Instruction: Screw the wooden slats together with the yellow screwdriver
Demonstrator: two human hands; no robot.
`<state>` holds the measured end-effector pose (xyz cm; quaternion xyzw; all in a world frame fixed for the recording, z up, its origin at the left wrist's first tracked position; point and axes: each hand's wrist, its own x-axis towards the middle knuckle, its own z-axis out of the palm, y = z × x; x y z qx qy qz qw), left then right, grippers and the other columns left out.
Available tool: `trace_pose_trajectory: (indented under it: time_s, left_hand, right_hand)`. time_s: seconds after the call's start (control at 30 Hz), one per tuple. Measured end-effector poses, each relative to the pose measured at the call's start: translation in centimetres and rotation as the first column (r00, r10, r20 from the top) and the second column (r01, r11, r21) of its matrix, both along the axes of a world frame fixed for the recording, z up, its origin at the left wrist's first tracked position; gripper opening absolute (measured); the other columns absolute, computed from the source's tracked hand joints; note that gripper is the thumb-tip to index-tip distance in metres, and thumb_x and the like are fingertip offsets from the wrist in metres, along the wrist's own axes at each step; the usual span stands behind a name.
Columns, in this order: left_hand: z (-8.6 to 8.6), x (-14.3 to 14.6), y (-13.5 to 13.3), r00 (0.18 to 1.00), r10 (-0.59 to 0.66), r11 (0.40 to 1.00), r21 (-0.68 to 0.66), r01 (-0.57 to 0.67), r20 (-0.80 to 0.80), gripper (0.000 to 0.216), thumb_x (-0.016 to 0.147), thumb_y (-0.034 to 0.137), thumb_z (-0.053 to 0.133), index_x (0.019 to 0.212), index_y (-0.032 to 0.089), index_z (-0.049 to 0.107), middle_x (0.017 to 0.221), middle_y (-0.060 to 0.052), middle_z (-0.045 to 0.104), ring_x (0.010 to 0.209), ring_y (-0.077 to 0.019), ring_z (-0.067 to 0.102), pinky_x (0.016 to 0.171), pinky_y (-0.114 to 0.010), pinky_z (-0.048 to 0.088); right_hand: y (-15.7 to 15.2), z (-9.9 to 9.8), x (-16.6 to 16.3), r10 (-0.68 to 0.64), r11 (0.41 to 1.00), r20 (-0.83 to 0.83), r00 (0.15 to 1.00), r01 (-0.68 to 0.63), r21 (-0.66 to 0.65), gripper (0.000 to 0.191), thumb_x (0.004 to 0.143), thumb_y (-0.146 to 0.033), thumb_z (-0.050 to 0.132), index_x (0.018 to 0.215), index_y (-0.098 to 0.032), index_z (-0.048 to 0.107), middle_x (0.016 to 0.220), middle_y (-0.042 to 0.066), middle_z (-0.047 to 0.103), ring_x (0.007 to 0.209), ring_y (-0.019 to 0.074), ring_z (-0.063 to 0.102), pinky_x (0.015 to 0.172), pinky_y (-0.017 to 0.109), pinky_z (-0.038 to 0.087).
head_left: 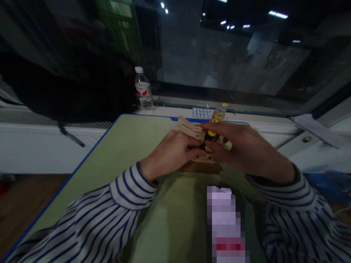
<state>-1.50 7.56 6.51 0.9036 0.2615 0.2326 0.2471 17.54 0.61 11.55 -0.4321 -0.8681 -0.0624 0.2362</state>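
A wooden assembly of light, drilled strips (pixel 192 128) and a darker brown base (pixel 201 168) rests on the green tabletop. Over its left side is my left hand (pixel 174 149), closed, with thumb and forefinger pinched beside the lower end of a yellow-and-black screwdriver (pixel 210 135). What that pinch holds is hidden. My right hand (pixel 246 149) is closed around the screwdriver's short handle, which stands tilted above the wood. The driver's tip cannot be seen between the fingers, and both hands cover much of the assembly.
A water bottle (pixel 143 91) stands on the windowsill at the back left. Behind my right hand is a clear bottle with a yellow cap (pixel 218 112). A blurred-out pale object (pixel 226 219) lies at the table's front. A dark bag-like mass (pixel 68 84) fills the left.
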Motion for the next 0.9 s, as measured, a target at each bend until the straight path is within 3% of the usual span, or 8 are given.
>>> trace_pose_trajectory:
  time_s: [0.13,0.33,0.9]
  left_hand:
    - [0.03,-0.01,-0.04,1.0,-0.004,1.0,0.03,0.005,-0.014,0.021,0.09,0.033,0.059,0.099,0.023,0.075,0.097,-0.003,0.076,0.092,-0.0189,0.068,0.081,-0.029,0.05]
    - [0.05,0.02,0.13,1.0,-0.016,0.998,0.066,0.018,-0.021,0.021,0.09,0.032,0.059,0.1,0.024,0.075,0.097,-0.004,0.076,0.091,-0.0189,0.068,0.08,-0.028,0.049]
    - [0.1,-0.1,0.46,0.998,-0.064,0.991,0.117,0.067,-0.025,0.022,0.091,0.029,0.058,0.105,0.024,0.074,0.105,-0.004,0.074,0.099,-0.0188,0.067,0.086,-0.029,0.048]
  right_hand:
    - [0.04,0.07,-0.03,0.003,1.0,-0.019,1.0,-0.004,-0.021,0.035,0.088,-0.014,0.055,0.122,-0.014,0.063,0.109,0.008,0.074,0.088,0.0181,0.071,0.079,0.03,0.055]
    - [0.08,0.1,-0.06,-0.006,1.0,0.011,1.0,0.006,0.011,0.031,0.092,-0.019,0.055,0.12,-0.013,0.065,0.116,0.011,0.072,0.1,0.0214,0.07,0.085,0.033,0.055]
    - [0.06,0.04,-0.07,-0.012,0.998,0.042,0.999,0.009,0.065,0.031,0.092,-0.022,0.057,0.117,-0.006,0.065,0.11,0.014,0.074,0.095,0.0239,0.071,0.083,0.035,0.056]
